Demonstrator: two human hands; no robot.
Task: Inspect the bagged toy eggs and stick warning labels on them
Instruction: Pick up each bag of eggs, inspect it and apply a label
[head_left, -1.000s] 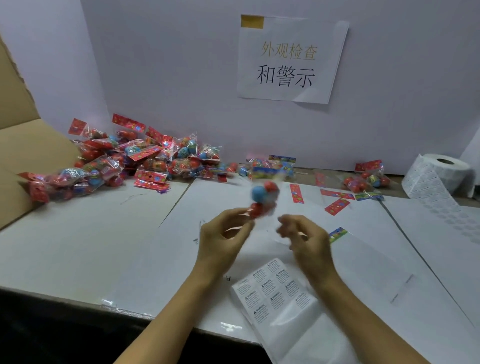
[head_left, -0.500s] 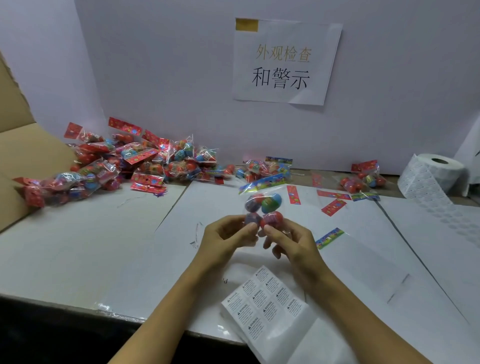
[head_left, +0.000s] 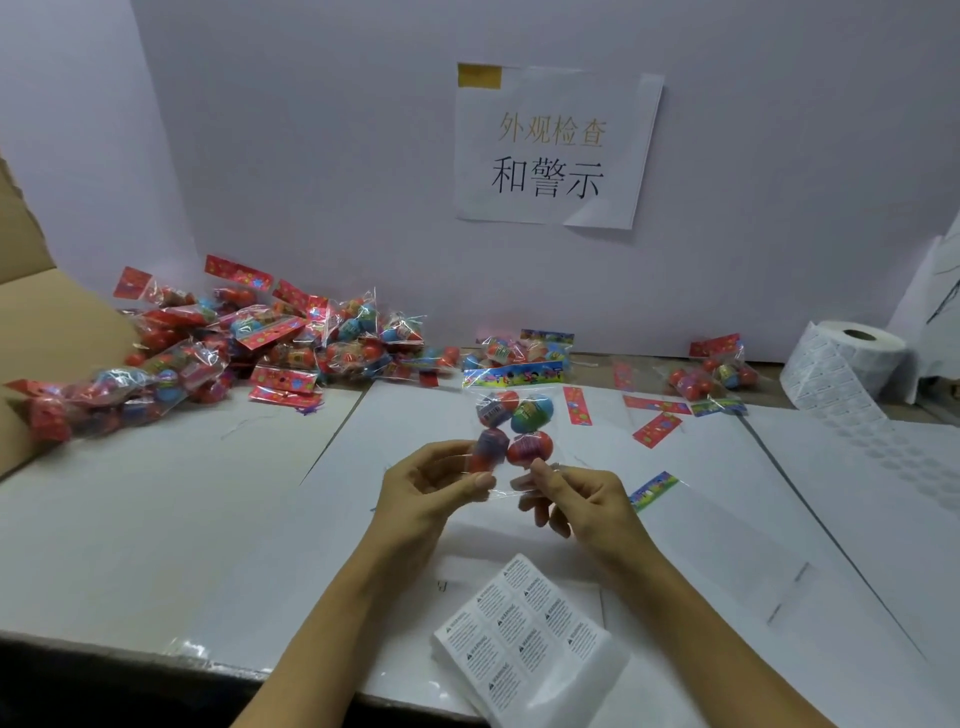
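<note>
Above the middle of the white paper-covered table (head_left: 156, 519), both hands hold up one clear plastic bag of four coloured toy eggs (head_left: 511, 426). The left hand (head_left: 426, 493) pinches the lower left edge of the bag between thumb and fingers, and the right hand (head_left: 576, 499) pinches the lower right edge in the same way. Inside the bag two eggs sit above and two below; the upper right one is blue-green, the lower ones are mostly red. A colourful card header (head_left: 514, 373) closes the top of the bag.

Near the front edge of the table, between the two forearms, lies a white sheet of small warning labels (head_left: 524, 629), each printed with black text. At the back left, a big pile of similar bagged eggs with red headers (head_left: 249, 343) lies against the wall, beside a brown cardboard box flap (head_left: 47, 312). A few more bags (head_left: 714, 369) are at the back right, and loose red header cards (head_left: 655, 430) lie near them. At the far right stands a white roll of labels (head_left: 852, 358). On the wall hangs a white paper sign with Chinese characters (head_left: 550, 150).
</note>
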